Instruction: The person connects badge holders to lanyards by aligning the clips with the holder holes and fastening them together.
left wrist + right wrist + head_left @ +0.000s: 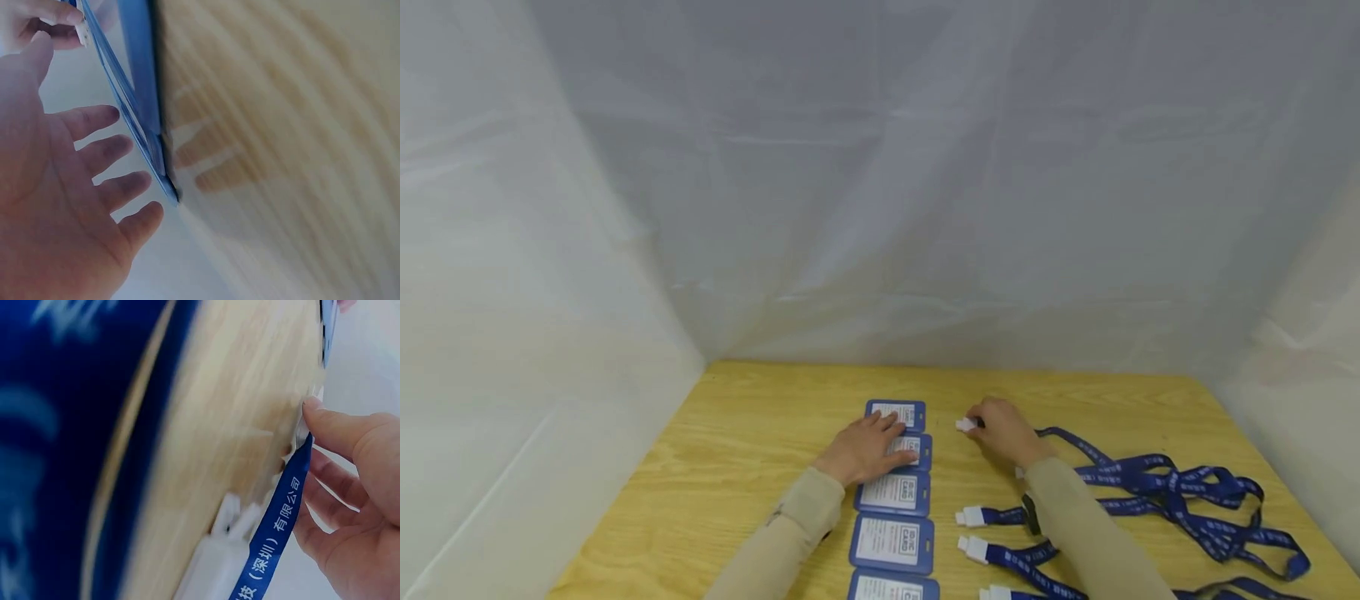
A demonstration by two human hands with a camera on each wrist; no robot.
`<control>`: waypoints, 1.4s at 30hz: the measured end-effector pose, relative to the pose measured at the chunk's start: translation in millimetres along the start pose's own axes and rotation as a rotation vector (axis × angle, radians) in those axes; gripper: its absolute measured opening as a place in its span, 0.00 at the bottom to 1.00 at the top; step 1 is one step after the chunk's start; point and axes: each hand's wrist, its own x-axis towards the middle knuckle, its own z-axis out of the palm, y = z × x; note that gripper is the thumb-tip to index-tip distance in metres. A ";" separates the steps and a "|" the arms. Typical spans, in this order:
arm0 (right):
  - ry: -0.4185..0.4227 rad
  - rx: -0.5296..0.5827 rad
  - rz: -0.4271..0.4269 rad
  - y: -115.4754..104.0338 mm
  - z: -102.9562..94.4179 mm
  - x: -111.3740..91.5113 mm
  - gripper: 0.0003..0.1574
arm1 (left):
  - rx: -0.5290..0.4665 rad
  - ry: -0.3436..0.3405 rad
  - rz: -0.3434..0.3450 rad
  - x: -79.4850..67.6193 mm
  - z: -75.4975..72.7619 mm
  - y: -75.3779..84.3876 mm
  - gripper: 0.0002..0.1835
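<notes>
Five blue card holders (925, 527) lay beside dark-blue lanyards (1021, 565)

The holders lay flat in a column, slotted ends rightward, showing white printed cards (883, 540); the nearest was partly out of view. The left hand (861, 448) reached over the farthest ones. The right hand (1006, 433) pinched one lanyard's white clip (966, 424). Other white-lettered lanyards lay looped and overlapping, clips toward the holders.

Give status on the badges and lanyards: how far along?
Looks done: badge holders lined up in a column, lanyards laid alongside with several white clips facing them. In hand: right hand pinches the farthest clip; left hand lies over the farther badge holders. Left: likely attaching, since no visible clip joins a badge holder.
</notes>
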 end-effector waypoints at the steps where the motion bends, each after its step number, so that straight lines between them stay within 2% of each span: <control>1: -0.002 -0.001 0.008 -1.7 1.2 1.2 0.14 | -0.002 -0.005 0.001 0.6 0.8 0.9 0.43; 7: -0.009 0.015 0.057 -9.2 8.4 6.7 0.15 | -0.006 -0.026 -0.001 0.0 2.7 7.9 0.44; 13: 0.002 0.001 0.056 -11.0 15.4 6.8 0.17 | 0.013 -0.043 0.029 -3.1 2.8 16.6 0.44; 17: 0.008 -0.001 0.047 -12.4 14.9 6.4 0.17 | 0.017 -0.047 0.037 -4.9 0.8 22.1 0.43; 23: -0.014 -0.003 0.079 -14.4 12.2 6.0 0.18 | 0.012 -0.059 0.063 -6.3 -0.6 28.7 0.43; 31: -0.030 0.000 0.080 -17.5 12.5 6.8 0.18 | -0.008 -0.069 0.076 -7.3 -0.7 31.2 0.44; 36: -0.028 0.014 0.072 -15.4 13.0 5.6 0.18 | -0.072 -0.038 0.050 -5.5 -0.2 24.7 0.43; 42: -0.017 0.012 0.077 -13.2 13.7 4.7 0.17 | -0.110 -0.007 -0.083 -7.2 -1.9 15.5 0.45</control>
